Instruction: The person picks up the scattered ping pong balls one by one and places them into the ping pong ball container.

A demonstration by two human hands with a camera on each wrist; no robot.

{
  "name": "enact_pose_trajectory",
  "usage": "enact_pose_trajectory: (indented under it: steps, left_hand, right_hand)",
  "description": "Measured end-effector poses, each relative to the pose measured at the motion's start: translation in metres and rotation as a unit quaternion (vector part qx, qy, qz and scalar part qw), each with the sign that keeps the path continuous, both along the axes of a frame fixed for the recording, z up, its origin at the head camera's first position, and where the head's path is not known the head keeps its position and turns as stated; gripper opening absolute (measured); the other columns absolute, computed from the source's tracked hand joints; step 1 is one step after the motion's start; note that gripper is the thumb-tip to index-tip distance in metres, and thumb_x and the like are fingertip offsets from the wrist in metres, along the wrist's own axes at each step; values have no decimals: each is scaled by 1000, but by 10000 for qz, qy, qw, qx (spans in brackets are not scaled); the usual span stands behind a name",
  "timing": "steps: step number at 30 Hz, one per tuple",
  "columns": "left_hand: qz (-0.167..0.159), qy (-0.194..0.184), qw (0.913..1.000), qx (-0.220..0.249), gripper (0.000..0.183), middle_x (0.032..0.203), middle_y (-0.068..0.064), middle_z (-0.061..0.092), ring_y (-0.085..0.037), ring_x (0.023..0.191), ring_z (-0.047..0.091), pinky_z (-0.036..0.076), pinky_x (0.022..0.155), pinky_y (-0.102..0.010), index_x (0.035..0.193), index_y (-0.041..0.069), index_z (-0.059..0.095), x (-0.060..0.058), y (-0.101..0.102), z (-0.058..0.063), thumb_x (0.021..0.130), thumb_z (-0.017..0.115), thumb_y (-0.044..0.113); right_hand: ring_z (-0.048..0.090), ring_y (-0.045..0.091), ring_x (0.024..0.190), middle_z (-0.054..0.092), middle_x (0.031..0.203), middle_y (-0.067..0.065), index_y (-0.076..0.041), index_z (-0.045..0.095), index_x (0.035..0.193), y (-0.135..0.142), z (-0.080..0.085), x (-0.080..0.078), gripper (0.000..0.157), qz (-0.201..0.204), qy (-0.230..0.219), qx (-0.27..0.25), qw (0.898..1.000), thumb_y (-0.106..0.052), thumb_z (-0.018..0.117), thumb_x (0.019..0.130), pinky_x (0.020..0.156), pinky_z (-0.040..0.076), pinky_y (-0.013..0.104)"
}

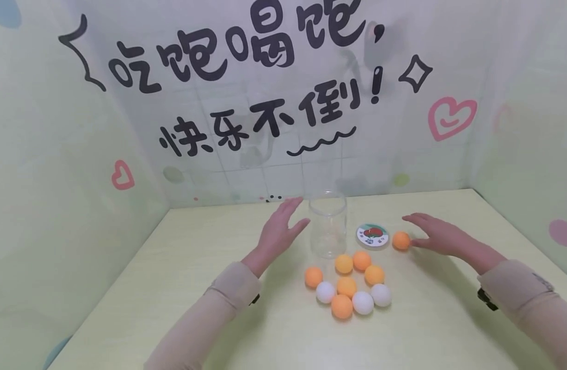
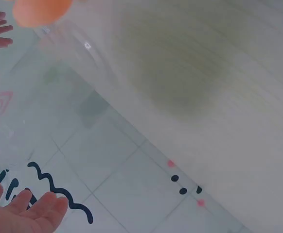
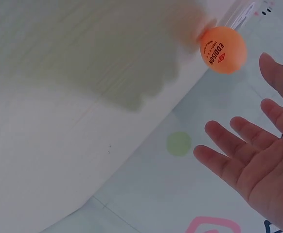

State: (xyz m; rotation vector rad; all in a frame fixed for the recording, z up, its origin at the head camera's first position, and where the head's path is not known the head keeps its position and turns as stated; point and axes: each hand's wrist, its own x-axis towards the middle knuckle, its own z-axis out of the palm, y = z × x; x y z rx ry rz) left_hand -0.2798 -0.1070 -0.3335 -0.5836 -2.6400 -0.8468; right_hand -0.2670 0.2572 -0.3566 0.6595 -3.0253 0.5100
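A clear cylindrical jar [image 1: 328,226] stands upright with its open top facing up. My left hand [image 1: 275,231] is just left of it, fingers spread and holding nothing; the left wrist view shows that hand's fingers [image 2: 49,209] extended. On the far side, my right hand [image 1: 442,237] is held out with straight fingers. Its thumb tip is right at a single orange ping-pong ball [image 1: 401,240]. The right wrist view shows this ball [image 3: 224,50] with printed black lettering, in front of the thumb. Between jar and ball lies a round lid [image 1: 372,235] with a red picture.
In front of the jar, several ping-pong balls lie grouped: orange ones such as this orange ball [image 1: 341,307], and white ones like this white ball [image 1: 362,303]. The pale table [image 1: 274,334] ends at a printed curtain [image 1: 246,174] behind and at the sides.
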Motion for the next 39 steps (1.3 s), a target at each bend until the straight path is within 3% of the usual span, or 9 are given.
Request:
enact_pose_trajectory:
  steps: [4, 7, 13, 17, 25, 32, 39]
  left_hand:
    - [-275, 258, 9952, 906, 48, 134, -7, 48, -23, 129, 39, 30, 108, -40, 132, 10, 47, -7, 15, -3, 90, 58, 31]
    - [-456, 355, 9904, 1254, 45, 131, -8, 51, -23, 123, 45, 38, 102, -39, 127, 8, 50, -12, 23, -6, 89, 60, 29]
    - [-483, 54, 9903, 1305, 43, 135, -8, 46, -28, 115, 50, 48, 89, -43, 124, 7, 52, -17, 29, -12, 89, 59, 30]
    - [-484, -186, 9881, 1445, 42, 140, -5, 41, -28, 117, 50, 47, 90, -44, 124, 7, 50, -16, 29, -16, 90, 58, 30]
    - [-585, -515, 9795, 1860, 48, 141, -7, 39, -28, 117, 51, 47, 88, -42, 128, 6, 44, -17, 29, -24, 88, 61, 27]
    - [-656, -606, 9733, 2113, 53, 139, -8, 40, -30, 114, 51, 47, 88, -47, 128, 7, 42, -19, 28, -28, 84, 66, 25]
    - [-688, -846, 9683, 2248, 55, 137, -9, 41, -32, 115, 51, 48, 86, -43, 126, 8, 40, -24, 34, -28, 82, 69, 25]
  right_hand:
    - [36, 48, 120, 40, 131, 31, 3, 43, 130, -3, -1, -6, 57, 245, -20, -30, 9997, -21, 65, 83, 95, 34, 61]
    - [37, 49, 120, 40, 132, 31, 2, 45, 129, -6, -2, -10, 56, 353, -177, -65, 9992, -20, 66, 82, 95, 34, 61]
    - [39, 50, 116, 43, 128, 32, 1, 55, 120, -8, -2, -18, 46, 596, -324, 147, 9976, -21, 67, 81, 93, 36, 61]
    - [44, 48, 112, 51, 120, 30, 2, 59, 112, -8, -4, -22, 38, 709, -408, 167, 9965, -18, 68, 81, 92, 39, 58]
    - [58, 31, 89, 57, 113, 25, 5, 59, 111, -10, -10, -25, 34, 571, -639, -207, 9961, -10, 66, 82, 78, 51, 45]
    - [57, 27, 86, 61, 106, 21, 4, 60, 107, -16, -18, -29, 30, 698, -344, -311, 9965, -7, 66, 80, 77, 52, 43]
    - [53, 25, 83, 62, 99, 15, 4, 59, 106, -19, -19, -29, 29, 483, -285, -135, 9983, -8, 67, 80, 80, 49, 47]
